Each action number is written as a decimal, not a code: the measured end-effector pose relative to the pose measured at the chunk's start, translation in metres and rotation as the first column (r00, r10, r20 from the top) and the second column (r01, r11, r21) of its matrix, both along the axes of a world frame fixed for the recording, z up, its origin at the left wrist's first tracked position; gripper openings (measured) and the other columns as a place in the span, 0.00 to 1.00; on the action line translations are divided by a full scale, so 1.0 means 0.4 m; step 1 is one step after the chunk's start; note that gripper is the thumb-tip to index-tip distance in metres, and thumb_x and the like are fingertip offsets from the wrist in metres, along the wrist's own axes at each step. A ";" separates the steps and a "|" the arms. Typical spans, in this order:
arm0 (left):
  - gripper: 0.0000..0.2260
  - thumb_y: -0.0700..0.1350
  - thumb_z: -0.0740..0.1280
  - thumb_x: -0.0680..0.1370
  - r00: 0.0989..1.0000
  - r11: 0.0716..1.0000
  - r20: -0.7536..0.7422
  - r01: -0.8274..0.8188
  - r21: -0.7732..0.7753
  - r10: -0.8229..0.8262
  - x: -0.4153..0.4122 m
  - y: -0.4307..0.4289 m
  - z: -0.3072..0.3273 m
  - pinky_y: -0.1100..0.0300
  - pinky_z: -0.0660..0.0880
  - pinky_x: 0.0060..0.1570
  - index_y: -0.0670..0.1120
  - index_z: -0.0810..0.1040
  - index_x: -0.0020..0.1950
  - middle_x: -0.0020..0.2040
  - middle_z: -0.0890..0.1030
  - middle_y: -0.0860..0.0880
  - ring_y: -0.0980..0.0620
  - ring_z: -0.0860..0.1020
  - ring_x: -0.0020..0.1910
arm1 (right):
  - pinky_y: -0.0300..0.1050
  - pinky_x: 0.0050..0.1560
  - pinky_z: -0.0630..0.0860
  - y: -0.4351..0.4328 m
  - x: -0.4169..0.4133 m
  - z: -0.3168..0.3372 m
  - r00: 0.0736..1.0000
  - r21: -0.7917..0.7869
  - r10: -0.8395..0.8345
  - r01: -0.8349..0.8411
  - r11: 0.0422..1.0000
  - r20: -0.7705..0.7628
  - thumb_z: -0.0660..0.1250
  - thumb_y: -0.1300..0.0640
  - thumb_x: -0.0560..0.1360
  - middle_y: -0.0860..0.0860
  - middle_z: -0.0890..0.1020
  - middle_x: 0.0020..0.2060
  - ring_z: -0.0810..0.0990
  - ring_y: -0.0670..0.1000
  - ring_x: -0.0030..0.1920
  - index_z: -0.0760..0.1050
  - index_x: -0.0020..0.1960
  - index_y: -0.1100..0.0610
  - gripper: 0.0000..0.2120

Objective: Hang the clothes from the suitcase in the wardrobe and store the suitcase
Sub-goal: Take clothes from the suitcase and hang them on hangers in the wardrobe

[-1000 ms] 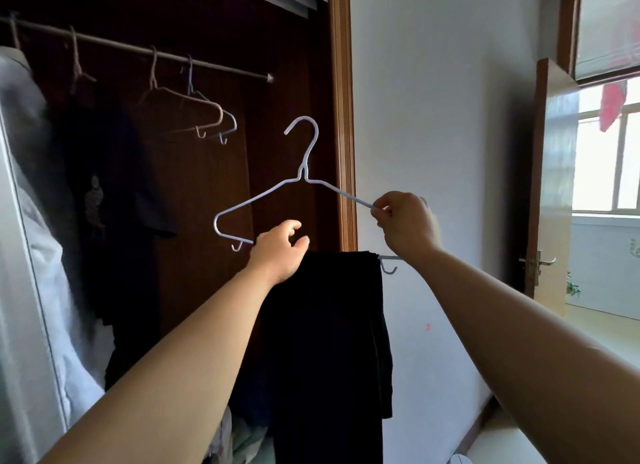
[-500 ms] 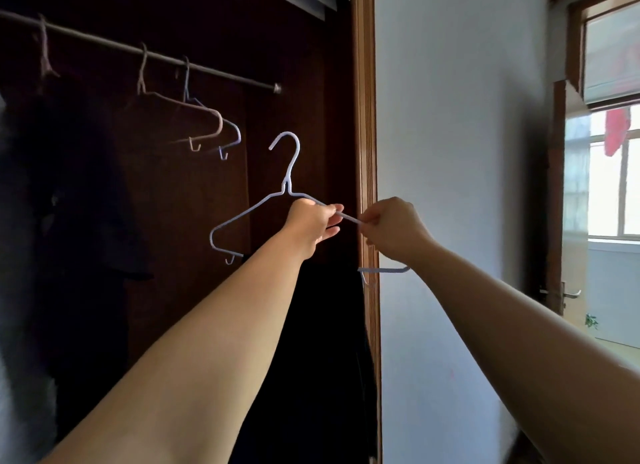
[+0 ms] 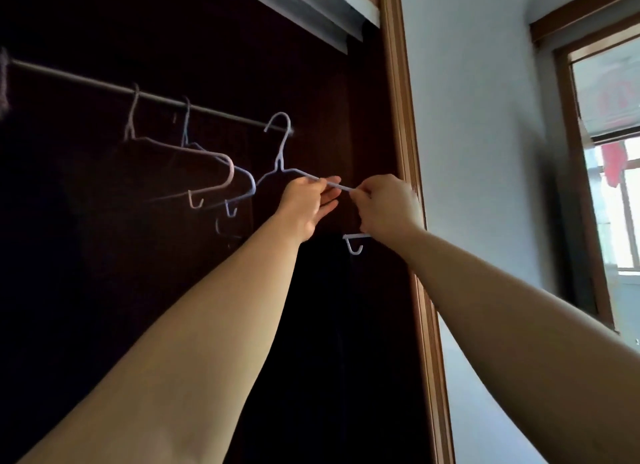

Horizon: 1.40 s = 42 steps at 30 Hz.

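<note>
both hands had risen since half a second before, carrying the white hanger (image 3: 282,155) higher and deeper into the wardrobe (image 3: 398,152), so that its hook stood level with the rail (image 3: 86,81), near the rail's right end. the left hand (image 3: 308,200) pinched the hanger's sloping shoulder wire between thumb and fingers, with the lower fingers stretched out under it. the right hand (image 3: 384,207) was curled tight round the same wire, just beside the left. the dark garment (image 3: 329,325) hung from the hanger's bottom bar and fell straight down between the two forearms, hard to make out against the dark inside of the wardrobe. a pink hanger (image 3: 207,159) and a blue hanger (image 3: 242,183), both bare, hung on the rail just to the left. the suitcase was not in view.

the step in hand looked to be hanging this garment. whether the hook had already passed over the rail could not be told, since the two crossed in the view. the next move probably called for lifting the hook over the rail and lowering it until it caught, clear of the blue hanger. both hands could then let go once the rail took the weight.
</note>
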<state>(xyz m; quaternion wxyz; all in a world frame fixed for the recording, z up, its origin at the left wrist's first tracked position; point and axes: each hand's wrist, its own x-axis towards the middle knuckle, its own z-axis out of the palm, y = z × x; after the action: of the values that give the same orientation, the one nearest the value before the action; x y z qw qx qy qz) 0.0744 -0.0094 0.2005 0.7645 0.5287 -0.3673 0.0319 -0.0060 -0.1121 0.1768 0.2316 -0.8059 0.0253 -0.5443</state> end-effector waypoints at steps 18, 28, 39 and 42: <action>0.19 0.44 0.53 0.84 0.876 0.904 0.366 -0.393 0.168 0.313 0.316 0.043 0.078 0.63 0.62 0.60 0.51 0.62 0.75 0.65 0.76 0.52 0.58 0.69 0.62 | 0.45 0.39 0.75 0.077 0.314 0.261 0.993 -0.047 -0.088 0.091 0.995 0.073 0.63 0.53 0.78 0.49 0.78 0.36 0.78 0.52 0.38 0.77 0.47 0.53 0.06; 0.12 0.56 0.55 0.75 0.800 0.761 0.431 -0.567 0.314 0.418 0.423 0.060 0.016 0.44 0.74 0.59 0.65 0.77 0.40 0.52 0.81 0.49 0.46 0.78 0.54 | 0.52 0.43 0.83 0.026 0.326 0.255 0.995 0.046 0.069 -0.066 0.997 -0.078 0.67 0.56 0.77 0.53 0.83 0.35 0.85 0.53 0.35 0.77 0.45 0.56 0.04; 0.13 0.50 0.53 0.81 0.798 0.721 0.426 -0.584 0.372 0.427 0.382 0.082 -0.031 0.44 0.71 0.63 0.58 0.76 0.56 0.59 0.77 0.47 0.45 0.74 0.61 | 0.43 0.30 0.79 0.012 0.305 0.199 0.964 0.165 0.245 -0.226 0.960 -0.103 0.65 0.55 0.79 0.53 0.82 0.32 0.81 0.48 0.28 0.77 0.47 0.58 0.06; 0.17 0.46 0.53 0.83 0.815 0.732 0.425 -0.557 0.392 0.393 0.342 0.091 -0.041 0.47 0.66 0.69 0.53 0.70 0.70 0.70 0.70 0.46 0.45 0.68 0.69 | 0.44 0.33 0.82 0.008 0.289 0.181 0.959 0.222 0.276 -0.256 0.941 -0.064 0.63 0.57 0.80 0.53 0.81 0.33 0.81 0.48 0.29 0.76 0.49 0.59 0.06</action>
<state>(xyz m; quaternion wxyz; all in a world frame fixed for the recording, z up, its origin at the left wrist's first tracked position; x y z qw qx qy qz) 0.2112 0.0272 0.1842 0.4978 0.7725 -0.3296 0.2164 0.1095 -0.1087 0.2492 0.3860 -0.7974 -0.0149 -0.4636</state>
